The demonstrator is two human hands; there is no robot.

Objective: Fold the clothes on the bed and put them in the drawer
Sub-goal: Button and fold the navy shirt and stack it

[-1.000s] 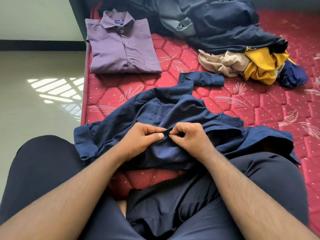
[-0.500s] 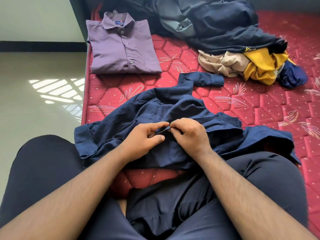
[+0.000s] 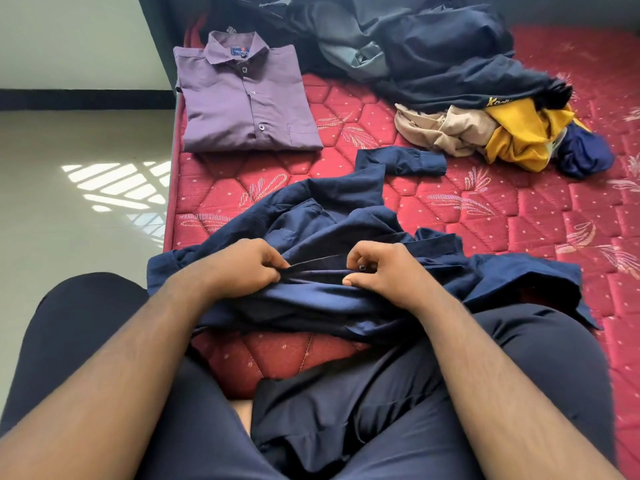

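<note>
A crumpled navy blue shirt (image 3: 332, 216) lies on the red mattress (image 3: 519, 220) in front of my knees, one sleeve stretched toward the back. My left hand (image 3: 242, 268) pinches the shirt's front edge with curled fingers. My right hand (image 3: 384, 268) pinches the same edge a short way to the right, by a small dark button. A folded purple shirt (image 3: 242, 98) lies flat at the back left of the mattress.
A heap of unfolded clothes sits at the back: dark navy and grey garments (image 3: 433, 53), a beige piece (image 3: 446, 129) and a yellow one (image 3: 526, 133). The mattress edge (image 3: 173, 188) drops to a pale tiled floor (image 3: 69, 202) on the left. No drawer is in view.
My hands, which met at one spot on the shirt's front edge, have drawn apart along it, the left moving left and the right moving right.
</note>
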